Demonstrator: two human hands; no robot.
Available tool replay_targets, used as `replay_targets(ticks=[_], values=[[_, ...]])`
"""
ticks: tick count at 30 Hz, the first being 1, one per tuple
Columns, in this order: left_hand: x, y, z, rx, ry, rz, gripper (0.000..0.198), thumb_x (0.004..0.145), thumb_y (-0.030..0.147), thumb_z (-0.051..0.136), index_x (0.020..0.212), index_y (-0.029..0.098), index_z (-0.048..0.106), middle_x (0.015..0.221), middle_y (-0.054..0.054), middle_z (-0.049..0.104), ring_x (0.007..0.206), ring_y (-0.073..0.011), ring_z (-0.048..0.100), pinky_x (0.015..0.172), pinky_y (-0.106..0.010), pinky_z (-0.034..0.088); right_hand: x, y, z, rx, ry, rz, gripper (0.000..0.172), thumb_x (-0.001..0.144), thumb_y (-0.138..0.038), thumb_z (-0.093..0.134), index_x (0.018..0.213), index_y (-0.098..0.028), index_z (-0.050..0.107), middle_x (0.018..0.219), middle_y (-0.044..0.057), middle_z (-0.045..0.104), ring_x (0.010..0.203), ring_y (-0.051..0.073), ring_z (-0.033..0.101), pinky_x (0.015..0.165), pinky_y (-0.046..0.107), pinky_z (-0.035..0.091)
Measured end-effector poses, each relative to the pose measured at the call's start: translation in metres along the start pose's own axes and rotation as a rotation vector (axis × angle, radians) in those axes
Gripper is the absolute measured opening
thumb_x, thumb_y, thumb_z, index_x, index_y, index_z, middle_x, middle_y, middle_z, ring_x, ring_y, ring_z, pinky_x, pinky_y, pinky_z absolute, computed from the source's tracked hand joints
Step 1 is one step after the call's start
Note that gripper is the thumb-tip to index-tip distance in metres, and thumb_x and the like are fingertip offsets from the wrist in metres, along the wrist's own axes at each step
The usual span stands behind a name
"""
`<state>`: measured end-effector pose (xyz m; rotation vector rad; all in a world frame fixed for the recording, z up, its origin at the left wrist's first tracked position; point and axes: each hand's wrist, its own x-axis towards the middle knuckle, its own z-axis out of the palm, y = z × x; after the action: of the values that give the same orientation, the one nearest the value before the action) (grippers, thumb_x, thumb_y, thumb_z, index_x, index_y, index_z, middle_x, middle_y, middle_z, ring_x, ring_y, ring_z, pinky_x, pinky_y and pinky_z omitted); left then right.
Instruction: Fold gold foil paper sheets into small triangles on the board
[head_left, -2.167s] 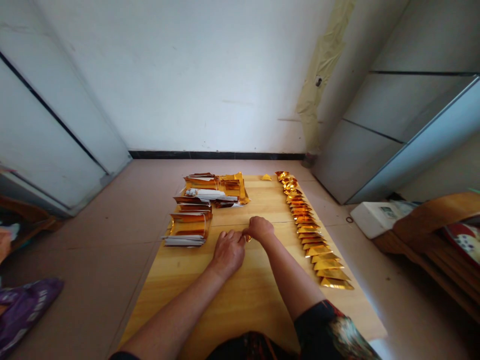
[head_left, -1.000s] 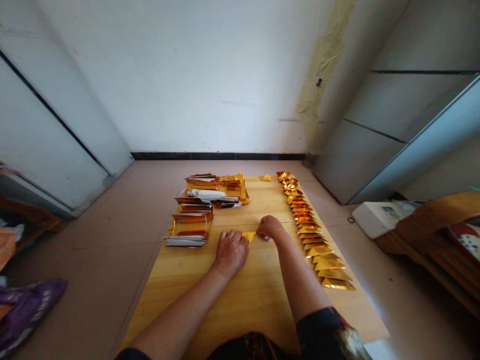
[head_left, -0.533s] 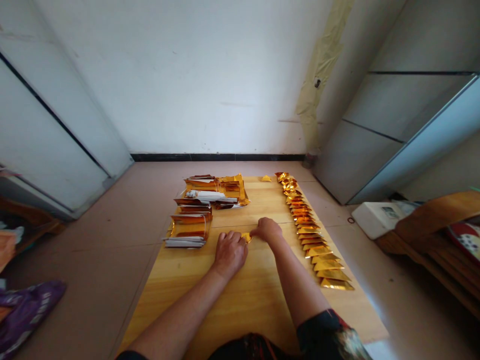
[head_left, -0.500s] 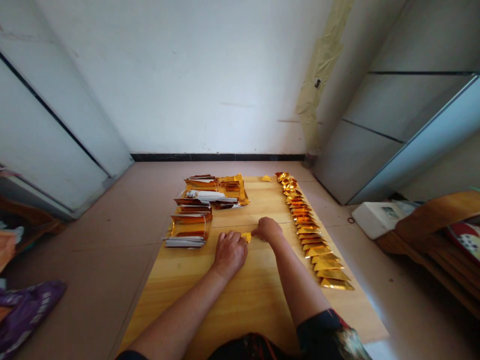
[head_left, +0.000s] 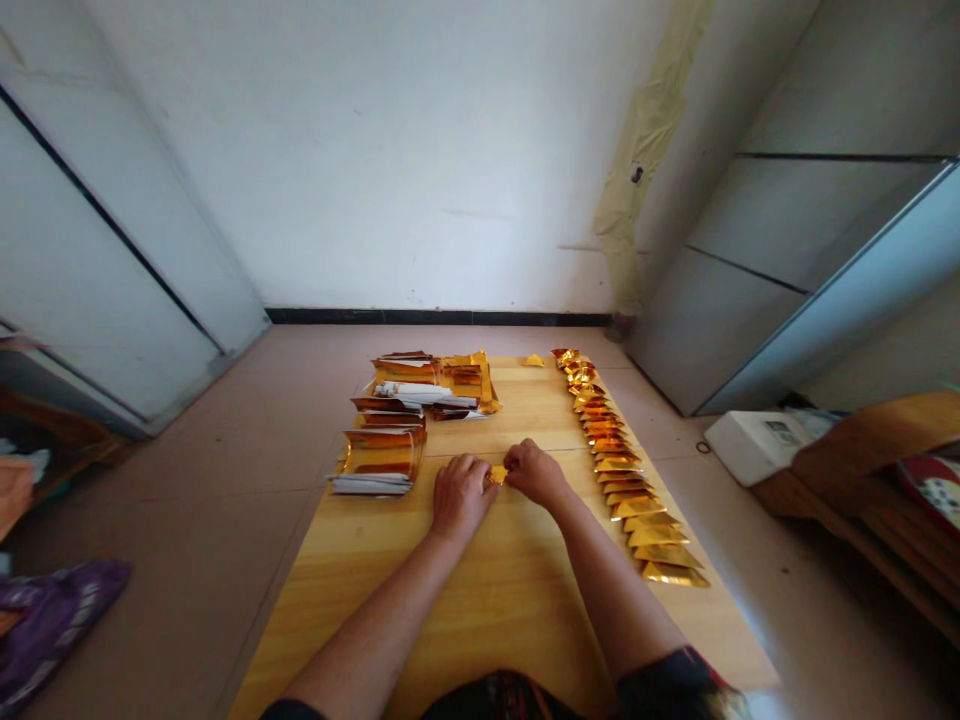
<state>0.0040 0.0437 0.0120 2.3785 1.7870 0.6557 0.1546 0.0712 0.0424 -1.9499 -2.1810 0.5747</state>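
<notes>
Both hands meet over the middle of a wooden board that lies on the floor. My left hand and my right hand have their fingers closed on a small folded gold foil paper held between them, just above the board. Only a small corner of the paper shows. Left of the hands stand stacks of unfolded gold foil sheets, with more stacks farther back. Along the board's right edge runs a long row of folded gold triangles.
One loose gold triangle lies at the board's far edge. A white device and wooden furniture sit on the floor to the right. A purple bag lies at the left. A grey cabinet stands at the right, a white wall ahead.
My right hand drew apart from the left with the gold paper stretched between them, then came back. Both hands are now pressed together on the paper again.
</notes>
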Motion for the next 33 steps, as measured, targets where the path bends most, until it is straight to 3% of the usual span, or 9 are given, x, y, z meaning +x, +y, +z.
replay_targets(ticks=[5,12,15,19,23,26,33], values=[[0.002,-0.003,0.001,-0.07,0.018,-0.041,0.033,0.072,0.024,0.066,0.105,0.022,0.061,0.096,-0.004,0.06,0.093,-0.0198,0.055,0.079,-0.03,0.041,0.001,0.005,0.008,0.117,0.056,0.003,0.01,0.07,-0.017,0.06,0.08,-0.02,0.061,0.082,0.001,0.06,0.071,0.011,0.054,0.059,0.019,0.033],[0.005,-0.006,0.011,-0.329,0.12,-0.082,0.029,0.071,0.01,0.06,0.098,0.019,0.061,0.097,-0.005,0.06,0.094,-0.018,0.056,0.084,-0.031,0.046,0.001,0.006,0.018,0.398,0.15,-0.068,0.011,0.064,-0.009,0.056,0.063,-0.019,0.053,0.062,-0.004,0.056,0.06,0.01,0.05,0.056,0.017,0.034],[0.008,-0.007,0.016,-0.536,0.164,-0.188,0.029,0.069,0.007,0.056,0.095,0.017,0.061,0.093,-0.005,0.062,0.087,-0.0163,0.059,0.08,-0.03,0.048,0.0,0.005,0.025,0.436,0.254,-0.143,0.012,0.064,-0.007,0.051,0.062,-0.019,0.052,0.062,-0.005,0.054,0.059,0.01,0.049,0.057,0.017,0.034],[0.011,-0.01,0.02,-0.871,0.145,-0.389,0.033,0.071,0.018,0.058,0.103,0.017,0.06,0.09,-0.004,0.066,0.076,-0.0143,0.062,0.073,-0.028,0.051,-0.002,0.006,0.036,0.424,0.351,-0.219,0.013,0.067,-0.008,0.047,0.064,-0.02,0.051,0.066,-0.003,0.053,0.064,0.011,0.049,0.062,0.018,0.037],[0.012,-0.012,0.02,-1.15,0.021,-0.438,0.035,0.073,0.034,0.059,0.102,0.015,0.06,0.092,-0.006,0.067,0.067,-0.0139,0.064,0.06,-0.025,0.053,-0.003,0.006,0.045,0.399,0.401,-0.305,0.013,0.069,-0.009,0.045,0.065,-0.02,0.05,0.069,-0.001,0.052,0.066,0.012,0.05,0.064,0.019,0.038],[0.011,-0.011,0.021,-1.183,0.011,-0.446,0.032,0.072,0.036,0.06,0.096,0.015,0.061,0.092,-0.007,0.067,0.068,-0.0149,0.064,0.057,-0.025,0.054,-0.003,0.004,0.048,0.445,0.407,-0.319,0.011,0.068,-0.01,0.045,0.066,-0.02,0.049,0.071,0.0,0.053,0.067,0.012,0.051,0.065,0.02,0.04],[0.01,-0.012,0.024,-1.128,0.03,-0.404,0.03,0.075,0.036,0.057,0.096,0.016,0.062,0.091,-0.006,0.068,0.076,-0.0169,0.065,0.066,-0.028,0.056,-0.009,-0.001,0.041,0.676,0.322,-0.2,0.005,0.072,-0.021,0.049,0.073,-0.019,0.053,0.075,0.0,0.06,0.07,0.013,0.055,0.067,0.021,0.045]])
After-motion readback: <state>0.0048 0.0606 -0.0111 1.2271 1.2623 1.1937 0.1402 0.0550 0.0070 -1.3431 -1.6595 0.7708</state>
